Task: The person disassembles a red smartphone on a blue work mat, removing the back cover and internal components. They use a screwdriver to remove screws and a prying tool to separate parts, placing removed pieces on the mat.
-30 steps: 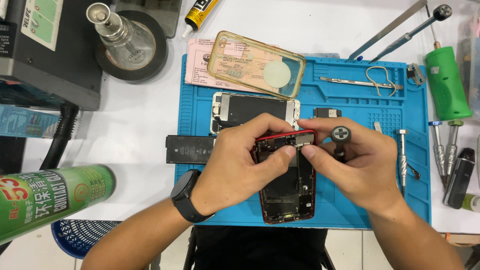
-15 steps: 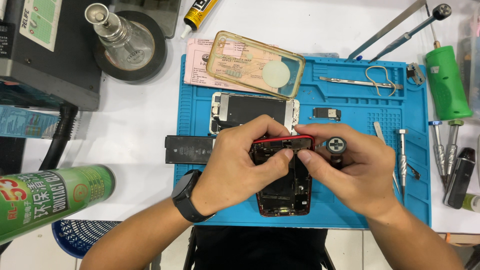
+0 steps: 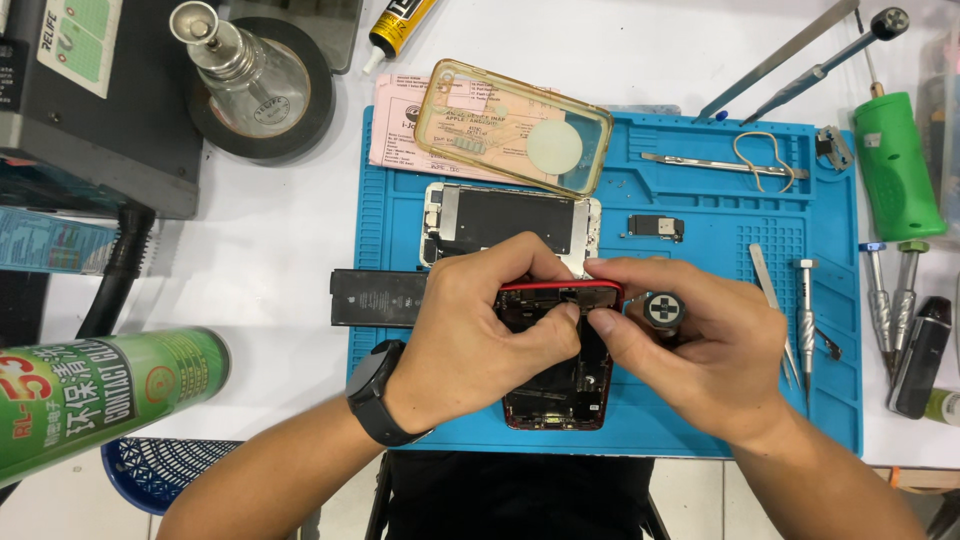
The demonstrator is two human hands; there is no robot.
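Both hands (image 3: 600, 330) still grip the red phone frame (image 3: 560, 350) (right also holding a screwdriver (image 3: 664, 311)), barely shifted.

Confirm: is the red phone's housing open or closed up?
Open. The red phone housing shows bare internals, and its screen assembly lies detached on the blue mat.

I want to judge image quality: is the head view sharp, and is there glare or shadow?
Head view: even bright light, sharp on both hands and the red phone frame; soft glare on the clear phone case; the green spray can at the left edge looks stretched.
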